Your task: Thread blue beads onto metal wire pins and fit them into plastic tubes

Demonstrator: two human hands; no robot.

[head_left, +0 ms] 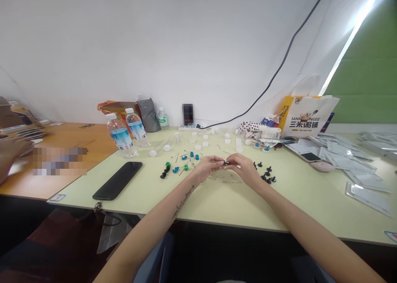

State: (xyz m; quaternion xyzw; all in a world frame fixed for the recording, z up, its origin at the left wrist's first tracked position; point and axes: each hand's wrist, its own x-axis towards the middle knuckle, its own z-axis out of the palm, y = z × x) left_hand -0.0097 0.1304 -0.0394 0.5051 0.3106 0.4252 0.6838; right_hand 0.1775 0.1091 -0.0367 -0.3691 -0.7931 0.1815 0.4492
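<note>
Near the middle of the pale table, my left hand (pixel 208 167) and my right hand (pixel 243 169) meet fingertip to fingertip. Between them they pinch a small dark part (pixel 226 163), whose details are too small to make out. Left of my hands lie blue parts (pixel 175 170), green parts (pixel 186 167) and black parts (pixel 163 175), with thin metal pieces among them. Thin bent wires (pixel 232 181) rest on the table just below my hands. Several black knob-like parts (pixel 269 169) stand beside my right wrist.
A black phone (pixel 118 181) lies at the left, below two water bottles (pixel 120 137). White-capped clear tubes (pixel 167 147) lie behind my hands. Flat white packets (pixel 350 159) and a paper bag (pixel 304 117) are at the right. Another person's hand (pixel 14 150) shows far left.
</note>
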